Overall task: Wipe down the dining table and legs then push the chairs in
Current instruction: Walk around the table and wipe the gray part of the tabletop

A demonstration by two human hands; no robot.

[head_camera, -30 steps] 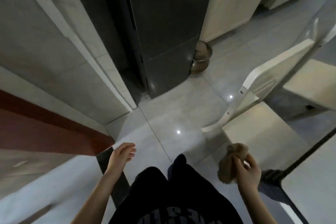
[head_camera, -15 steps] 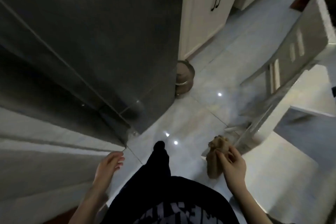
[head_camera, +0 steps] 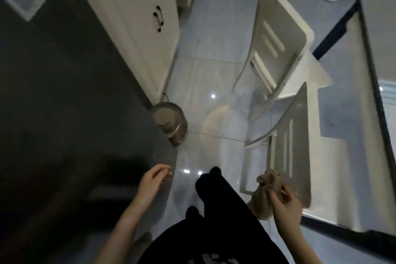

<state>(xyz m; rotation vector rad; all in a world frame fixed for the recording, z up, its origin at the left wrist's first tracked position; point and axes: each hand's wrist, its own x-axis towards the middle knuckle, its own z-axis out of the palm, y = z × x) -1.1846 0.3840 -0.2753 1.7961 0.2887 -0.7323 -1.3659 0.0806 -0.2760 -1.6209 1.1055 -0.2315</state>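
Cloth (head_camera: 267, 191), brown and bunched, is pinched in the fingers of the right hand (head_camera: 286, 206) at near right, just beside the back of the near chair (head_camera: 289, 152). The left hand (head_camera: 151, 184) hangs loosely curled and holds nothing. The table (head_camera: 377, 53) runs along the right, with a second chair (head_camera: 278, 34) farther off.

Dim, bluish indoor light. Small bright pinpoint reflections dot the glossy floor (head_camera: 205, 75), and pale glare sits at the desk's (head_camera: 379, 53) right edge. The dark fridge (head_camera: 64, 113) is smeared with blur, and wide-angle bending warps the frame's edges.
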